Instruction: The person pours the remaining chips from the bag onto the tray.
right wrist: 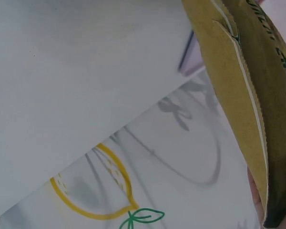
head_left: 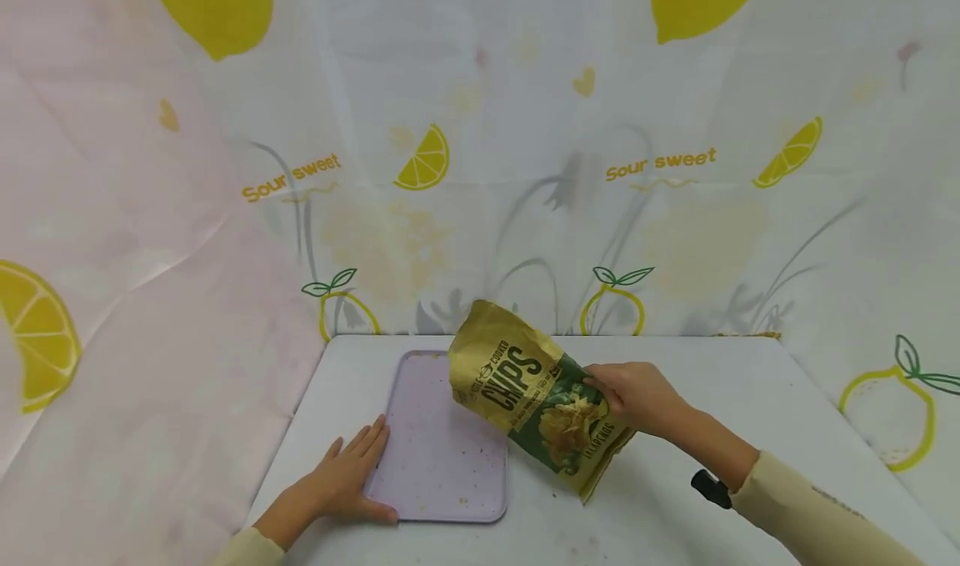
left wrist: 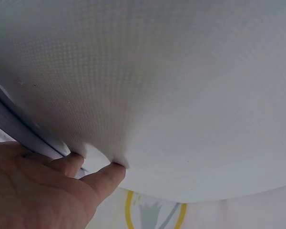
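Note:
A gold and green bag of jalapeño chips (head_left: 525, 391) slants in my right hand (head_left: 637, 395), which grips its right side. The bag's top leans up and left over a pale purple tray (head_left: 442, 466), hiding the tray's upper right part. In the right wrist view the bag (right wrist: 243, 105) fills the right side, and only a sliver of the hand shows behind it. My left hand (head_left: 348, 474) rests at the tray's left edge, fingers extended and thumb spread along the near corner. Its fingertips touch the white surface beside the tray's rim in the left wrist view.
Small crumbs dot the tray, and a few specks lie on the white table (head_left: 720, 416) near its front. Behind the table hangs a lemon-print curtain (head_left: 525, 216), with more of the cloth at both sides. A black band (head_left: 710, 489) sits at the right sleeve.

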Tool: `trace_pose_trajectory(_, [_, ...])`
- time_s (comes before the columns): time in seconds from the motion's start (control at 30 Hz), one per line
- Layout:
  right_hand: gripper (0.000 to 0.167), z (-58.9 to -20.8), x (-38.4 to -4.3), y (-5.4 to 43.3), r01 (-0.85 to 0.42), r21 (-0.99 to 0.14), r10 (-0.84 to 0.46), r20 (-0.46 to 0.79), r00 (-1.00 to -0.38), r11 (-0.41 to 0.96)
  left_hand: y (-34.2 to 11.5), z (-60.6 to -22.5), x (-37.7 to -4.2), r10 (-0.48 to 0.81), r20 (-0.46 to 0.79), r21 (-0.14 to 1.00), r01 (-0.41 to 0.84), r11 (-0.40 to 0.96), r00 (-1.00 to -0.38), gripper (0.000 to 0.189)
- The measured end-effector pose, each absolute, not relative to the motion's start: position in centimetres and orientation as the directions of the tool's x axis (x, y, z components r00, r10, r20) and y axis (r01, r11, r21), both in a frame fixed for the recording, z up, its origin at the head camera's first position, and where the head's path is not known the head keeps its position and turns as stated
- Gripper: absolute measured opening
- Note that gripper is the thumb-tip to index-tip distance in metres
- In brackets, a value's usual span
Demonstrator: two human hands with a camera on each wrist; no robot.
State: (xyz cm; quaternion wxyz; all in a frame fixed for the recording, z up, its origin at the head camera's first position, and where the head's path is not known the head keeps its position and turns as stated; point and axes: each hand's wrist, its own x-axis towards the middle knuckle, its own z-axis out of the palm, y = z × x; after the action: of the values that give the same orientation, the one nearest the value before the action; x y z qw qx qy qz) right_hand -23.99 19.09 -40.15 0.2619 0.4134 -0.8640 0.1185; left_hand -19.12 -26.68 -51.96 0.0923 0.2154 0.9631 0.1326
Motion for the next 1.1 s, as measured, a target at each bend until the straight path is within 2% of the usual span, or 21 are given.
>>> trace_pose_trajectory(0.1, [0.02, -40.1, -23.8, 19.2, -0.77, 0.015, -0.646, 0.557, -0.523, 0.637, -26.7, -52.3, -19.0, 0.438, -0.117, 0.293, 0.39, 0.873, -0.891, 0.133])
trace_pose_trajectory(0.23, [0.024, -39.1, -23.9, 19.5, -0.777, 0.009, -0.606, 0.632, -0.483, 0.629, -26.7, -52.2, -18.9, 0.431, -0.114, 0.302, 0.382, 0.873, -0.895, 0.134])
trace_pose_trajectory(0.33, [0.023, -39.1, -23.9, 19.2, -0.794, -0.012, -0.605, 0.64, -0.473, 0.608, -26.8, -51.9, -18.7, 0.428, -0.121, 0.307, 0.376, 0.874, -0.896, 0.134])
trace_pose_trajectory(0.5, [0.013, -40.2, -23.8, 18.3, -0.795, -0.027, -0.674, 0.513, -0.531, 0.606, -27.0, -52.0, -18.9, 0.44, -0.116, 0.301, 0.39, 0.87, -0.89, 0.132])
trace_pose_trajectory(0.67, [0.012, -40.4, -23.8, 18.2, -0.777, -0.038, -0.672, 0.477, -0.567, 0.628, -26.8, -52.4, -19.2, 0.435, -0.129, 0.315, 0.38, 0.87, -0.891, 0.134])
trace_pose_trajectory(0.77, [0.012, -39.7, -23.9, 18.4, -0.784, -0.023, -0.677, 0.489, -0.55, 0.621, -26.7, -52.4, -19.2, 0.426, -0.136, 0.321, 0.367, 0.873, -0.894, 0.135])
trace_pose_trajectory(0.93, [0.019, -38.2, -24.4, 18.6, -0.794, -0.016, -0.618, 0.619, -0.485, 0.607, -26.7, -52.3, -19.1, 0.426, -0.139, 0.31, 0.369, 0.876, -0.894, 0.135])
trace_pose_trajectory(1.0, [0.02, -38.1, -24.6, 18.3, -0.799, -0.011, -0.626, 0.615, -0.479, 0.601, -26.7, -52.3, -19.2, 0.426, -0.134, 0.3, 0.373, 0.878, -0.895, 0.135])
trace_pose_trajectory(1.1, [0.021, -38.6, -24.5, 17.9, -0.801, 0.005, -0.675, 0.542, -0.501, 0.598, -26.6, -52.3, -19.3, 0.437, -0.128, 0.297, 0.386, 0.873, -0.89, 0.134])
